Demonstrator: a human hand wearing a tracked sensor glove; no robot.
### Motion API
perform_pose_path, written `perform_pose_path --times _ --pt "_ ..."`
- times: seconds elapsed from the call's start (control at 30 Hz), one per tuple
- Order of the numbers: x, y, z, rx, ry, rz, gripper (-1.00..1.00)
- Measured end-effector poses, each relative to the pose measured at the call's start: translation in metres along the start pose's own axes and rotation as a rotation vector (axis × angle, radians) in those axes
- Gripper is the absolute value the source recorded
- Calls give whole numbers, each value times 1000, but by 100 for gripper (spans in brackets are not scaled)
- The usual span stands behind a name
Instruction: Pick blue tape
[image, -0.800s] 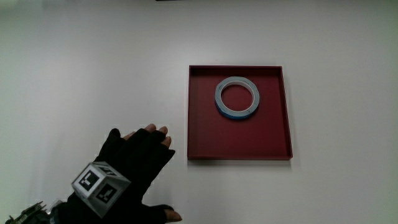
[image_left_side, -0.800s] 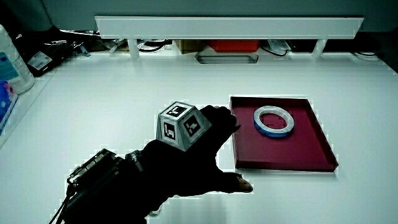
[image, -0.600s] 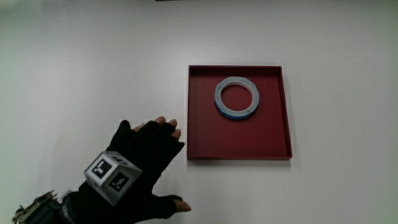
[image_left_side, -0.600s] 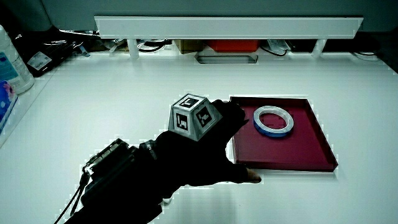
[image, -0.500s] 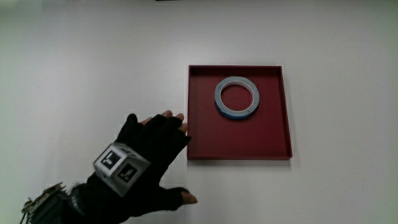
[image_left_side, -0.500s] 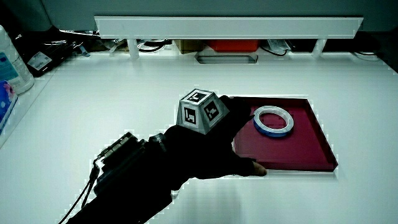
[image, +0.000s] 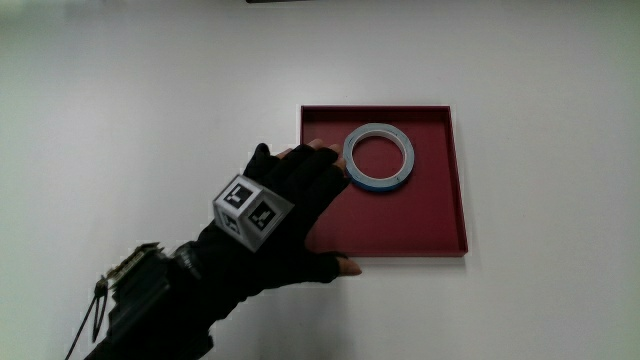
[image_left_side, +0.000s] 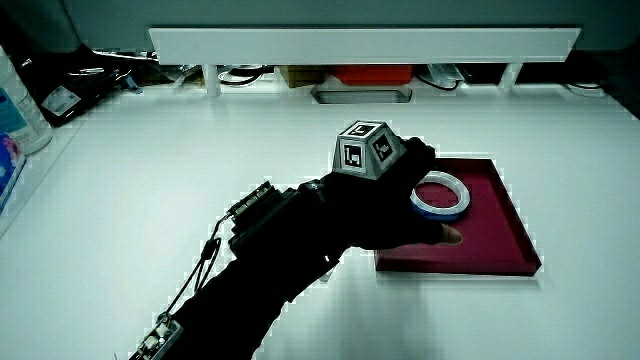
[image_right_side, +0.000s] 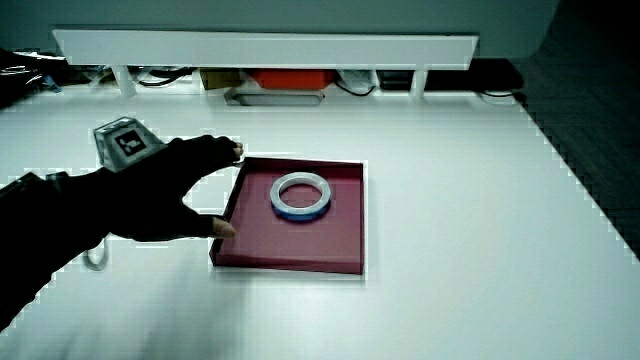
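The forearm (image: 150, 300) comes in from the person's edge of the table (image: 150, 100), black-sleeved, with a small piece of gear and a thin wire strapped at the wrist. At its end is the hand (image: 290, 215), which reaches over the edge of the red tray (image: 440, 235), with the patterned cube (image: 250, 208) riding on its back. The hand is open and holds nothing — the fingers (image: 315, 160) are stretched forward and loosely together over the tray's floor, and the thumb (image: 335, 266) is spread apart from them, lying nearer the person at the tray's near rim. In a side view the bare thumb tip (image_left_side: 450, 235) shows over the red floor, and in a side view the hand (image_right_side: 175, 195) stands above the tray's rim (image_right_side: 228, 205) with the fingertips (image_right_side: 232, 149) pointing toward the partition (image_right_side: 270, 45).

The tape (image: 379, 158) lies flat in the tray, in the part farther from the person — a ring with a pale grey top face and a blue band round its side. The fingertips are just beside it; whether they touch it cannot be told from above. In both side views the tape (image_left_side: 440, 196) (image_right_side: 301, 195) rests on the tray floor, not lifted.

Farthest off, under the low partition, sit a red box (image_left_side: 370, 73) and some cables.
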Motion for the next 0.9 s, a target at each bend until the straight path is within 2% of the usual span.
perform_pose_path --times 0.07,0.1,0.17,0.2,0.27,0.33,0.37,0.5,0.63,0.9 --pt "0 8 -1 -17 11 15 0" --pt "0 12 -1 -19 -2 14 0" --pt "0 18 -2 -2 6 -8 0" --pt "1 22 -4 -10 22 0 0" --pt "1 29 -5 -34 -2 8 0" --pt "5 35 -2 -37 38 14 0" --pt "5 39 -2 -47 35 24 0" --pt "-9 58 -18 -79 20 61 0" --pt "-16 73 -31 -119 26 95 0" --pt "-28 92 -58 -156 69 125 0"
